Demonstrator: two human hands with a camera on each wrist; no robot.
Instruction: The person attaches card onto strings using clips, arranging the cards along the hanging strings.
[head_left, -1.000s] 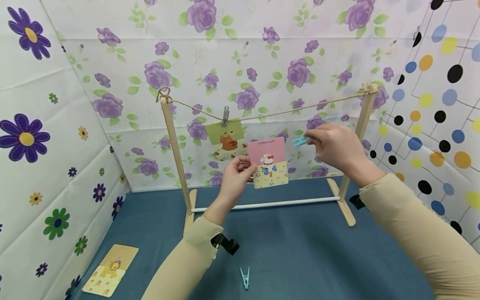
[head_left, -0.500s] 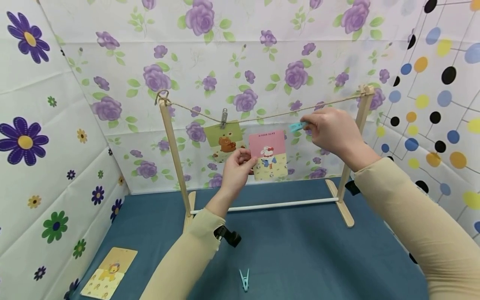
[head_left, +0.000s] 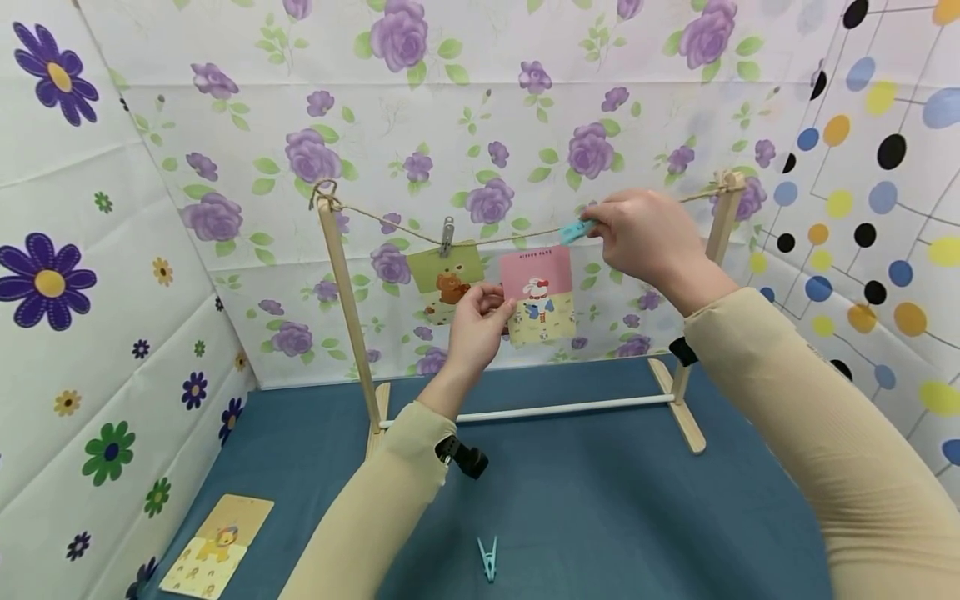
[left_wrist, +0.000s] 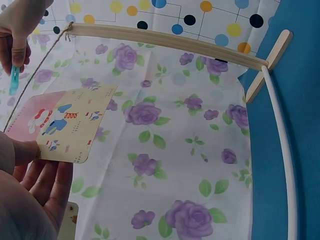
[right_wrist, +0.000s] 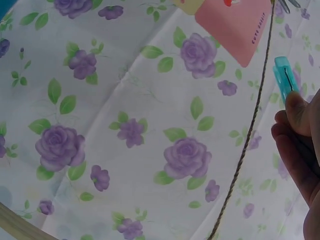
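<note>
My left hand (head_left: 480,321) pinches the pink card (head_left: 537,293) by its left edge, thumb on the face and fingers behind, lifting it so its top edge sits just under the twine (head_left: 517,236); my right hand (head_left: 637,233) grips a turquoise peg (head_left: 576,231) between thumb and fingertips, the peg's nose pointing left and sitting right at the string, just above the card's top right corner; in the right wrist view that peg (right_wrist: 286,76) is beside the string and I cannot tell whether its mouth is open. As I judge it, this card is not yet clipped; the peg has not bitten over card and string together, and my left hand is what keeps the card up.

One card is done: the green bear card (head_left: 444,279) hangs near the left post of the wooden rack (head_left: 347,292), held by a grey clip (head_left: 448,234), partly behind my left hand.

What looks left, as I read it: seat this peg over the pink card's top edge; then there is the yellow lion card (head_left: 217,546) lying flat near the front left corner of the blue mat (head_left: 600,500); and a spare light-blue peg (head_left: 488,557) lying near the mat's front edge, between my sleeves.
</note>
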